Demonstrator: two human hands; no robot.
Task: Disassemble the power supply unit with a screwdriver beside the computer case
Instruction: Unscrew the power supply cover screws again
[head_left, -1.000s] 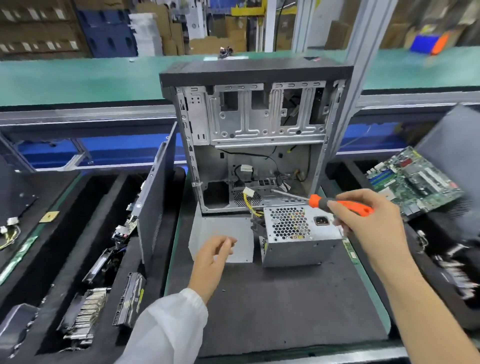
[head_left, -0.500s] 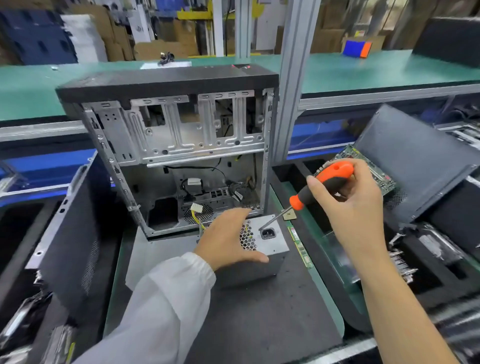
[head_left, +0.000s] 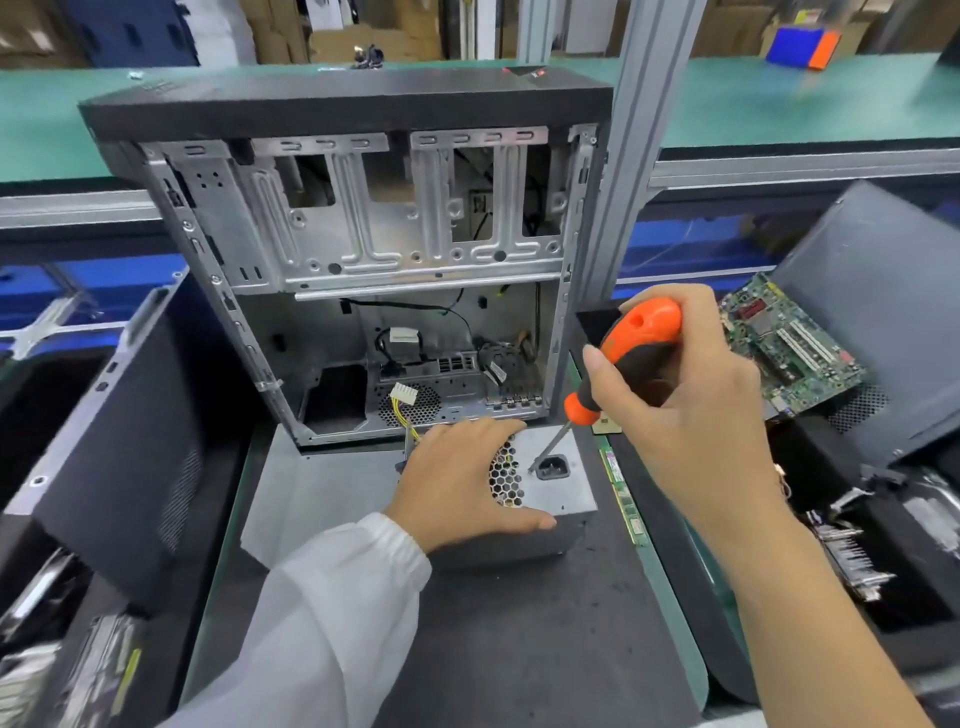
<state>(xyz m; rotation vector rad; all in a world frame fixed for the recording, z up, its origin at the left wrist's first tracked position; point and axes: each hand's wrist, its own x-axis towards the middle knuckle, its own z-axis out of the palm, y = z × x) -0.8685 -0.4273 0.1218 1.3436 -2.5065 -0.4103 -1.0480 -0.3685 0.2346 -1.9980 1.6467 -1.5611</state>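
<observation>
I have the power supply unit (head_left: 563, 488) at the centre of the frame, a little below the middle, lying on the dark mat (head_left: 519, 649) just in front of the open computer case (head_left: 363, 249), which stands upright in the upper middle. My left hand (head_left: 467, 478) lies across the top of the unit, fingers spread flat over the honeycomb grille (head_left: 505, 480), thumb laid along the near edge; it presses and grips nothing. My right hand (head_left: 680, 405), right of centre, is wrapped around the orange-and-black handle of the screwdriver (head_left: 623, 364). The shaft slants down to the left and its tip meets the top face of the unit just beside the black power socket (head_left: 551, 466); I cannot tell whether it sits in a screw head. A yellow wire bundle with a white connector (head_left: 404, 399) rises from behind my left hand at the case's lower opening. A green circuit board (head_left: 789, 343) leans at the right edge of the frame, and a dark side panel (head_left: 119, 457) stands tilted at the left. A narrow green memory stick (head_left: 623, 499) lies just right of the unit.
</observation>
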